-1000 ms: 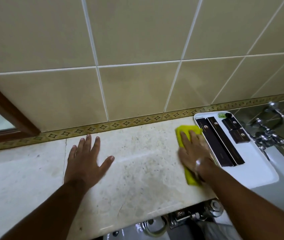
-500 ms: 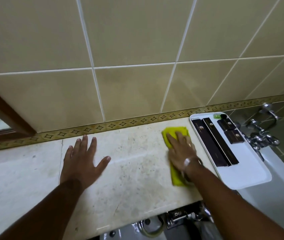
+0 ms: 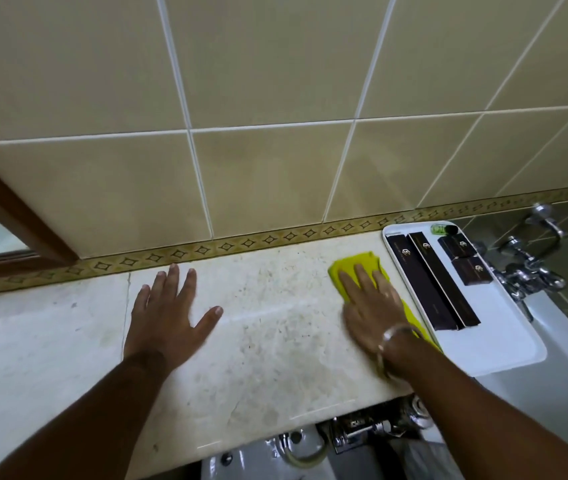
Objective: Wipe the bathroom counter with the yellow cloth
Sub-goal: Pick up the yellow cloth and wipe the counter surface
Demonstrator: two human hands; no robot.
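The yellow cloth [image 3: 349, 265] lies flat on the pale marble bathroom counter [image 3: 268, 306], at its right end, close to the wall. My right hand [image 3: 372, 306] presses palm-down on the cloth with fingers spread toward the wall and hides most of it. A yellow strip shows past the fingertips and along the hand's right side. A metal bangle circles that wrist. My left hand [image 3: 168, 313] rests flat on the counter's middle, fingers apart, holding nothing.
A white tray [image 3: 504, 344] with dark boxes [image 3: 428, 282] and a small green bottle [image 3: 438, 229] sits just right of the cloth. Chrome taps [image 3: 525, 271] and a white tub lie beyond it. A tiled wall backs the counter. Chrome fittings [image 3: 372, 427] sit below the front edge.
My right hand slid the cloth a little left away from the tray, then back right toward it. The left hand stayed planted on the counter.
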